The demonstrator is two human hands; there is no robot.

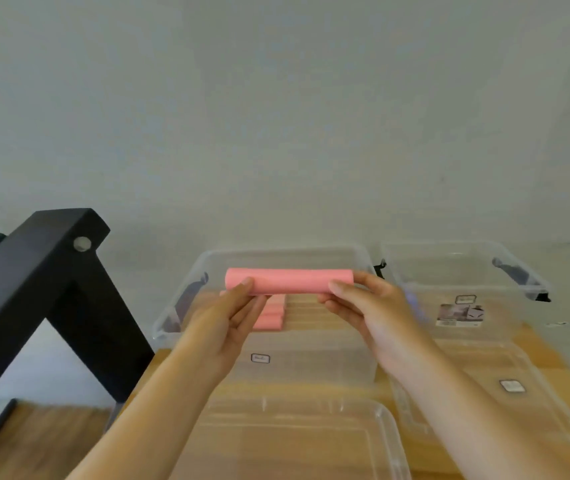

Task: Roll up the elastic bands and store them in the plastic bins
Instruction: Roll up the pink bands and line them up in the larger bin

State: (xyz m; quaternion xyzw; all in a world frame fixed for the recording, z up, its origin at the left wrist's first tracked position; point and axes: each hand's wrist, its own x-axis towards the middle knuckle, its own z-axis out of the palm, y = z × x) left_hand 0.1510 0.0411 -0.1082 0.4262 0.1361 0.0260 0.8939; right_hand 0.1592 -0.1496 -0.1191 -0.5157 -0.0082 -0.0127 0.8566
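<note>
Head view: both hands hold 1 rolled pink elastic band (pixel 288 281) level in the air, above the open left plastic bin (pixel 328 358) and lying left to right. The left hand (pixel 231 317) grips the roll near its left end, thumb on the near side and fingers curled beneath it. The right hand (pixel 370 306) grips the right end the same way, thumb on top and fingers wrapped under. The 2 hands are apart, each clamped on its own end of the roll, and the pink middle shows between them.

Inside the left bin, more pink rolls (pixel 269 320) lie side by side on the bottom, partly hidden behind the left hand's fingers. The bin is clear, with a small label (pixel 260 358) on its near wall.

Just beside it to the right stands a 2nd clear plastic bin (pixel 498 320), also open, with a printed sticker (pixel 460 315) on its near wall and a black latch (pixel 541 296) at its right end.

Both bins stand on a wooden tabletop (pixel 560 348). Nearer the camera, 2 clear lids lie flat on it: 1 lid (pixel 311 445) in front of the left bin and another lid (pixel 536 410) in front of the right bin, under the right forearm.

At the left a black frame (pixel 44 271) with a round bolt head (pixel 82 243) slants across. A plain pale wall (pixel 276 116) fills the upper picture.
</note>
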